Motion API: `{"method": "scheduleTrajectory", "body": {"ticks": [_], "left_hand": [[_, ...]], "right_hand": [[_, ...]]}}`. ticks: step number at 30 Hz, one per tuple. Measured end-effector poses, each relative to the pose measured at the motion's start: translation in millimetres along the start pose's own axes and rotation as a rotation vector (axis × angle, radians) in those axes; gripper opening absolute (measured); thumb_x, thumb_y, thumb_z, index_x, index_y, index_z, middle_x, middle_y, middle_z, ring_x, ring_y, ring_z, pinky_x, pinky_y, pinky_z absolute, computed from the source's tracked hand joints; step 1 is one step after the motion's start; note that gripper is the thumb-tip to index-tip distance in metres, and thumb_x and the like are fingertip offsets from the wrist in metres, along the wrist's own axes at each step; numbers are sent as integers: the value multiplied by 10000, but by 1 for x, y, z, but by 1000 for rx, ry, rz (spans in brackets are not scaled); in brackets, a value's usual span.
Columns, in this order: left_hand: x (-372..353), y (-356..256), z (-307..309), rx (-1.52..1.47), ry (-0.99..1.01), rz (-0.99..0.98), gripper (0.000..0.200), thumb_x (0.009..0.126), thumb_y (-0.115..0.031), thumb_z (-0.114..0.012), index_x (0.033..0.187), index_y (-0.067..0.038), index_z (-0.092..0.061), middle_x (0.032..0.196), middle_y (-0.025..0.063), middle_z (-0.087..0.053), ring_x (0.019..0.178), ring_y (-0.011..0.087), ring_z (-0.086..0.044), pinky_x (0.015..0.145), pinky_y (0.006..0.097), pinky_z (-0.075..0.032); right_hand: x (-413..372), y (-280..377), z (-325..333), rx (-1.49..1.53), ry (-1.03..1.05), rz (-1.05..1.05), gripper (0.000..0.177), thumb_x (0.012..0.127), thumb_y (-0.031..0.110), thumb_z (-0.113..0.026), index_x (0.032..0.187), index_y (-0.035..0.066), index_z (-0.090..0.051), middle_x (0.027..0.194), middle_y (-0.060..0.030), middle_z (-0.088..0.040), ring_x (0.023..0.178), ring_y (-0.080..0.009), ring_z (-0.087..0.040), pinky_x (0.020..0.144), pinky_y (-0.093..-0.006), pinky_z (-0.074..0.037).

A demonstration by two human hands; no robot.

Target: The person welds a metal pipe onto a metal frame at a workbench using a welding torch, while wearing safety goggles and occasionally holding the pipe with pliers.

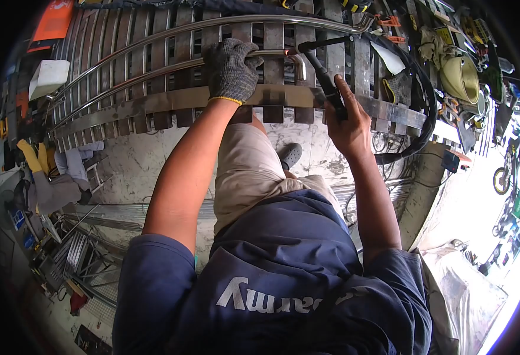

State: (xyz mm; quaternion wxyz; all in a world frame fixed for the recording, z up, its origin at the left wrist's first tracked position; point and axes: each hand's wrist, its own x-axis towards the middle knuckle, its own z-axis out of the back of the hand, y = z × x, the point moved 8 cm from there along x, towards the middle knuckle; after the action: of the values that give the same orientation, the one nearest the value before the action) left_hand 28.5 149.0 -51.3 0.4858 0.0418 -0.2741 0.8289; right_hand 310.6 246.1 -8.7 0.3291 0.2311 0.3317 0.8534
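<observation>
My left hand (234,68), in a dark grey knit glove with a yellow cuff, is closed around a shiny metal tube (147,77). This tube lies across a slatted metal bench (266,97), and its right end bends toward me. My bare right hand (351,121) grips the black handle of a welding torch (325,77). The torch head is over the tube's right part, close to the bend, where a small orange-red glow shows on the metal. Farther back, a second, longer bent metal tube (212,22) lies roughly alongside the first.
A thick black hose (431,100) curves around the bench's right end. At the left end sits a white block (50,78), near an orange sheet (53,22). A cream-coloured container (459,77) and assorted tools crowd the right side. Metal lengths lie on the floor behind me.
</observation>
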Motion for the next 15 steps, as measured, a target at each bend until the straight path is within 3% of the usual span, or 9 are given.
{"method": "scheduleTrajectory", "body": {"ticks": [2,9,15], "left_hand": [[0,0,1,-15,-7,0,287,859,-276,-927,1122,-174,-878,1167,105,-770,1155,367,-706,1076,510,-528],[0,2,-2,-31,2,-7,262,868,-251,-915,1114,-165,-879,1136,113,-787,1145,367,-723,1021,515,-550],[2,-1,1,-5,15,2,280,857,-283,-921,1111,-174,-877,1136,94,-798,1149,362,-719,1062,512,-520]], "right_hand": [[0,0,1,28,-7,-9,643,1047,144,-805,1659,172,-612,1238,-261,-812,1048,-442,-837,823,-509,-675],[-2,0,-3,-51,-19,64,643,1051,141,-797,1664,175,-606,1176,-244,-815,1012,-442,-837,797,-510,-677],[-3,2,-1,-34,-37,49,637,1048,126,-794,1658,154,-609,1188,-253,-807,993,-455,-831,787,-517,-672]]}}
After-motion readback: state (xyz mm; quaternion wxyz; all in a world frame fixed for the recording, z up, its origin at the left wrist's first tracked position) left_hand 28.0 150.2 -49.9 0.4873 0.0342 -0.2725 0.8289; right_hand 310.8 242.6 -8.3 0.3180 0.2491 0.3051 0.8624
